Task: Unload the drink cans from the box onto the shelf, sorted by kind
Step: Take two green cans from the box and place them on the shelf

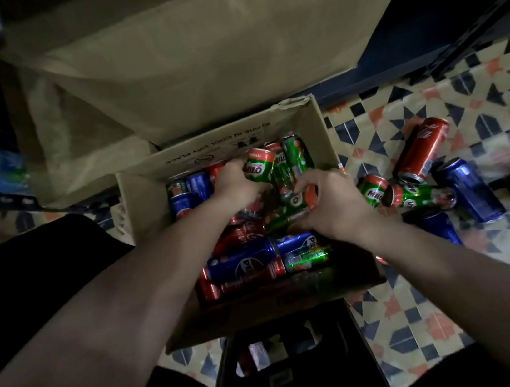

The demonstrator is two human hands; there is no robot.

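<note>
The left hand (236, 183) is gripping a green Milo can (260, 168) over the cardboard box (147, 205). The right hand (330, 202) is curling around another green can (298, 205) among blue Pepsi cans (243, 260).

We are seeing a tan cardboard box (150, 204) with dark print along its far wall. Inside it, green Milo cans (296, 154) with orange-red ends are showing at the far right corner, blue Pepsi cans (240, 261) along the near edge and left wall, and red cola cans (236, 233) between them. We are looking at a floor (425, 294) patterned in cream, navy and orange stars, with a red can (421, 150), a blue can (469, 189) and a green can (374, 189) on it.
</note>
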